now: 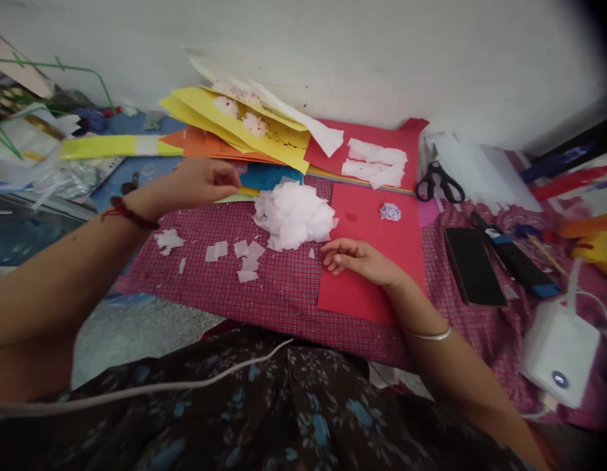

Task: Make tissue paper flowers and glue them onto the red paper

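The heap of white tissue-paper squares [294,214] lies on the checked cloth [284,288], between an empty, loosely curled right hand [355,258] and a left hand [205,180] pinched shut, contents unclear. The heap could be scattered by a careless sweep.

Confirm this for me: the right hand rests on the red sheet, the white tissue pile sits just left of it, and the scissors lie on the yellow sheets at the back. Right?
Not quite. In the head view the scissors lie on the checked cloth right of the red sheet, not on the yellow sheets. The rest holds: the right hand rests on the red sheet, with the white tissue pile just left of it.
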`<state>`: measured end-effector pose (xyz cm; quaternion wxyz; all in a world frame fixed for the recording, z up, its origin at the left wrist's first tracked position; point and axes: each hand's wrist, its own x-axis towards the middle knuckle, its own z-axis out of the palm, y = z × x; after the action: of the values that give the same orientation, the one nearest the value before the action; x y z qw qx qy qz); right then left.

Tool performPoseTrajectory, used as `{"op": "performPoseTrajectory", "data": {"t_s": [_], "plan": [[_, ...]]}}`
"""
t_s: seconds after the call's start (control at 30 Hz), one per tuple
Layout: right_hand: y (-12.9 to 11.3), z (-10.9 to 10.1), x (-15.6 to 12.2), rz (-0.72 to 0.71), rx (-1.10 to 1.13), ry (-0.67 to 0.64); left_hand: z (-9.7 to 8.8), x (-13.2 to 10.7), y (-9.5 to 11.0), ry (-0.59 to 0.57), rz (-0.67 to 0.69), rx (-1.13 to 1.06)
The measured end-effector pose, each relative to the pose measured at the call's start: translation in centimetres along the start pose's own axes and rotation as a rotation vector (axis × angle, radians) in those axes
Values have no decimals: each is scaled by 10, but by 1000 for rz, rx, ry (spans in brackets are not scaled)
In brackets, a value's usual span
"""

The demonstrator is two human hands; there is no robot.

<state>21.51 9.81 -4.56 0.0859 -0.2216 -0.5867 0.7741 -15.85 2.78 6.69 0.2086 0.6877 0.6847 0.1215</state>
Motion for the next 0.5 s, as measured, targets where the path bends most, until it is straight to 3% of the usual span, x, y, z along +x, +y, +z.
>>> {"op": "performPoseTrajectory", "data": {"t_s": [0.07,0.1,0.2,0.33,0.5], "plan": [[3,-1,1,2,-8,10,7,-30,-14,-210,-76,91],[4,-1,1,1,-13,16,15,-43,-20,-248,-95,102],[7,-1,1,-6,-25,30,44,-69,-34,-217,-125,96],[8,-2,1,1,-45,29,74,-77,-42,-105,-200,73],[7,0,1,2,-74,40,69,-79,-45,-93,-244,-71]]}}
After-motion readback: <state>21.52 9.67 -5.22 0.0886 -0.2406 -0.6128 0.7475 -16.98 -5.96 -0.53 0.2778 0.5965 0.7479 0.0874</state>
